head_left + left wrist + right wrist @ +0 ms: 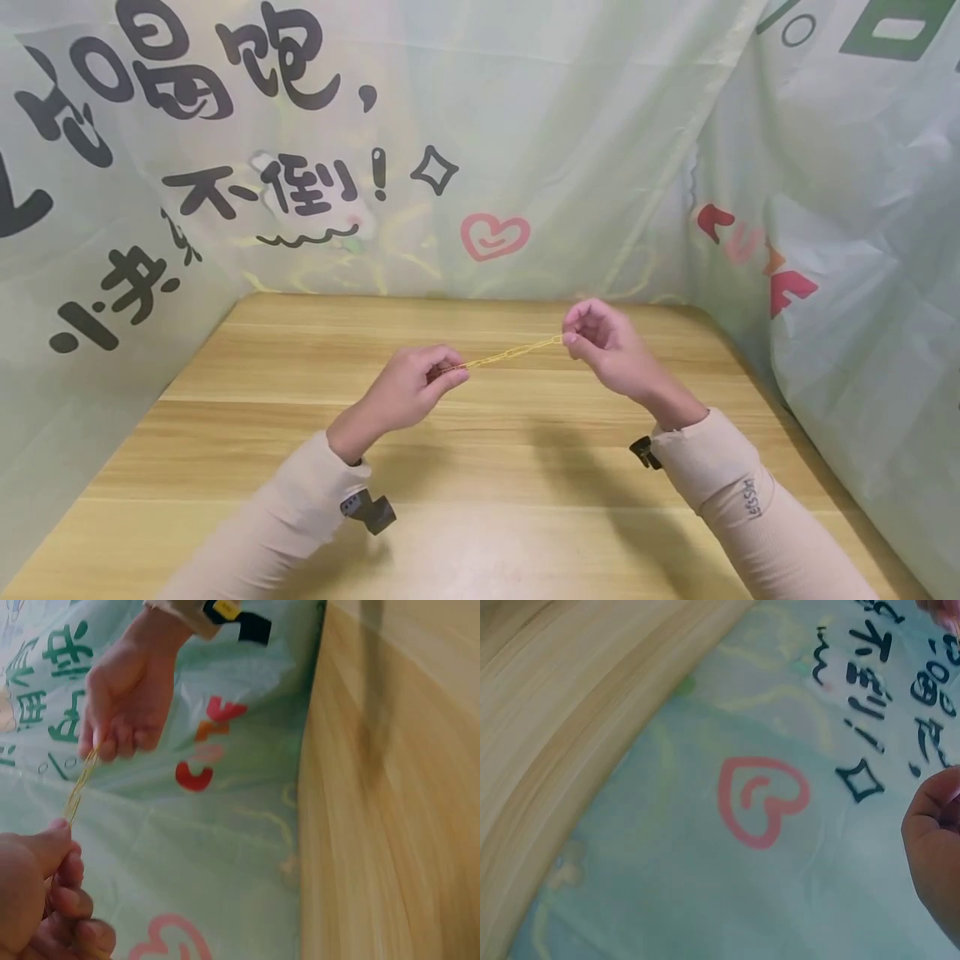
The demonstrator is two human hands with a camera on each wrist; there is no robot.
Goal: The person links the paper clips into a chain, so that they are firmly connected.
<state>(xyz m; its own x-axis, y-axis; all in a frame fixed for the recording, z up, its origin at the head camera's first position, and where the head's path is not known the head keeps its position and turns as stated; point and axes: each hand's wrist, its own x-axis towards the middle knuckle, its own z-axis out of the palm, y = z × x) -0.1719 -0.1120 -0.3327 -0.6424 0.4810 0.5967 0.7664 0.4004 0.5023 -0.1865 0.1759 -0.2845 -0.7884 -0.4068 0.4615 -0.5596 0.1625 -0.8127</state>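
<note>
A thin yellow chain of long, narrow links (pixel 510 354) is stretched between both hands above the table. Its left end is pinched between the thumb and fingers of my left hand (pixel 408 387). Higher and farther right, my right hand (pixel 615 350) pinches the other end, where one link shows at the fingertips. In the left wrist view the chain (pixel 79 787) runs as close, slack-free strands from one thumb to the other. At the right wrist view's edge, only part of my right hand (pixel 934 847) shows, and the chain is hardly visible there.
Below the hands lies a wood-grain table (pixel 480 467), with shadows of the arms on it. Pale green printed cloth (pixel 570 150) hangs along the back and both sides. Dark devices are strapped at the left wrist (pixel 369 510) and right wrist (pixel 645 452).
</note>
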